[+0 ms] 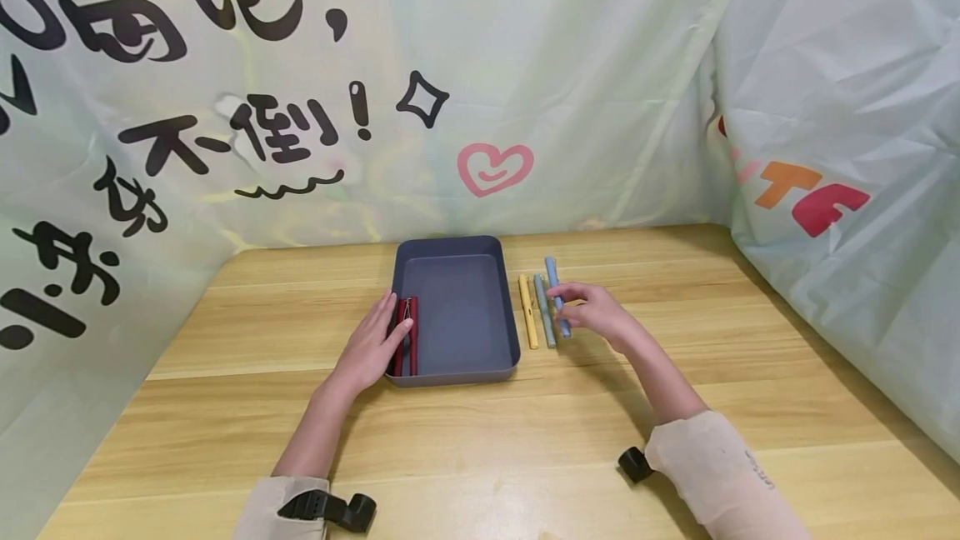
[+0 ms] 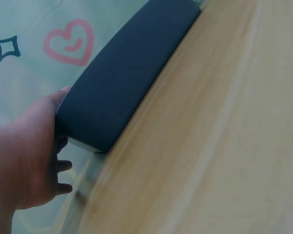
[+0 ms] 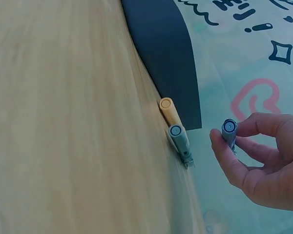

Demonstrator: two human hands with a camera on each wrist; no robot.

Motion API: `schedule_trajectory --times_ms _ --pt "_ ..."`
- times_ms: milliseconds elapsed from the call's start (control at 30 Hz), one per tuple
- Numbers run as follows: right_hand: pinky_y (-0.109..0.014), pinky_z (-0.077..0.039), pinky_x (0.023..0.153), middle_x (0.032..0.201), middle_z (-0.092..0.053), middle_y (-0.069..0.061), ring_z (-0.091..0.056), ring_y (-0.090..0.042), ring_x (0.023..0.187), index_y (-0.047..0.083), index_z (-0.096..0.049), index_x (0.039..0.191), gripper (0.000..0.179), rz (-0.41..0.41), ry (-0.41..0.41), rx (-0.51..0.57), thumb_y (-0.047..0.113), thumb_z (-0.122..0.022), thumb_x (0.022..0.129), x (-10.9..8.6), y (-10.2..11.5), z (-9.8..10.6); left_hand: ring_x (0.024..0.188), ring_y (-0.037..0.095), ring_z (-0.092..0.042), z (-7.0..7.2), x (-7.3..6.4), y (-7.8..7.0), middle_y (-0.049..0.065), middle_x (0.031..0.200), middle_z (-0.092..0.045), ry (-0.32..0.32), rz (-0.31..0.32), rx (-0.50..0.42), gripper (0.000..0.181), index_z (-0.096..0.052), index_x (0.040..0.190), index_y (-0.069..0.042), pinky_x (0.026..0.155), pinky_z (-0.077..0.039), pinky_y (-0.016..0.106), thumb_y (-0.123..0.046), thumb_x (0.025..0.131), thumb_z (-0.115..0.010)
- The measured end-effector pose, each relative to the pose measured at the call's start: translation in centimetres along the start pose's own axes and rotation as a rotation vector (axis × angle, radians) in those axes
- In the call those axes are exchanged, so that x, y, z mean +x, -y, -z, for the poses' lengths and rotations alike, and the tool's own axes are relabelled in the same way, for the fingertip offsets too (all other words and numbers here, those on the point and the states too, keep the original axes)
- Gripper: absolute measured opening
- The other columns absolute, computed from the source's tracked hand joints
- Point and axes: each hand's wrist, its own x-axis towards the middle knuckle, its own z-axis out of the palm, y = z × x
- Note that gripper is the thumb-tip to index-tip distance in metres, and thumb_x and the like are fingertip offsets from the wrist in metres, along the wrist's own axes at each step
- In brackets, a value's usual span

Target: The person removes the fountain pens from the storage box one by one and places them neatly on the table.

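Observation:
My left hand (image 1: pixel 367 346) grips the left wall of a dark blue-grey rectangular tray (image 1: pixel 457 377), thumb over the rim and the other fingers along the outside. Dark red pens (image 1: pixel 414 352) with metal clips lie lengthwise inside that wall, partly hidden under the thumb. To the tray's right, my right hand (image 1: pixel 596 315) pinches a blue pen (image 1: pixel 552 270) between thumb and fingers. The right wrist view has this pen (image 3: pixel 229 127) raised apart from the others. Just left of it, a yellow pen (image 1: pixel 528 315) and a grey-green pen (image 1: pixel 543 313) lie side by side on the table.
The tray and pens are on a light wood-grain table (image 1: pixel 480 457). A pale printed cloth (image 1: pixel 600 90) with black lettering and a pink heart hangs behind and along the sides. Black wrist cameras (image 1: pixel 635 465) sit at both sleeves.

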Motion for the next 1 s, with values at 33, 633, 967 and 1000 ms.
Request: schedule_trajectory --times_ms 33,633,967,1000 --pt "-0.040 -0.046 0.086 0.123 -0.046 -0.027 -0.058 -0.031 0.098 -0.009 -0.047 0.127 0.041 -0.002 0.001 -0.005 -0.002 -0.050 0.087 0.0 -0.1 0.1 0.136 0.032 -0.007 0.0 0.0 0.0 0.009 0.152 -0.007 -0.002 0.001 -0.001 0.065 -0.014 0.148 -0.006 0.106 -0.010 0.053 -0.044 0.098 -0.033" --pt "-0.032 -0.050 0.077 0.124 -0.045 -0.029 -0.058 -0.032 0.098 -0.010 -0.046 0.127 0.038 -0.034 -0.004 0.017 -0.003 -0.048 0.090 0.4 -1.4 0.8 0.137 0.032 -0.006 0.1 0.0 0.0 0.009 0.153 -0.007 0.005 0.004 -0.005 0.066 -0.013 0.148 -0.006 0.106 -0.009 0.053 -0.046 0.098 -0.031" --pt "-0.032 -0.049 0.077 0.122 -0.045 -0.030 -0.057 -0.030 0.096 -0.012 -0.044 0.127 0.037 -0.036 -0.002 0.019 -0.003 -0.046 0.091 0.6 -2.0 0.7 0.136 0.032 -0.006 0.1 0.0 0.0 0.009 0.152 -0.006 0.006 0.001 -0.008 0.066 -0.013 0.148 -0.006 0.106 -0.009 0.053 -0.045 0.099 -0.031" --pt "-0.032 -0.049 0.077 0.121 -0.045 -0.030 -0.057 -0.030 0.096 -0.012 -0.044 0.127 0.037 -0.035 -0.003 0.022 -0.003 -0.046 0.091 0.6 -2.1 0.7 0.136 0.032 -0.006 0.0 0.0 0.0 0.009 0.153 -0.006 0.006 0.001 -0.008 0.066 -0.013 0.148 -0.006 0.106 -0.009 0.053 -0.045 0.099 -0.031"
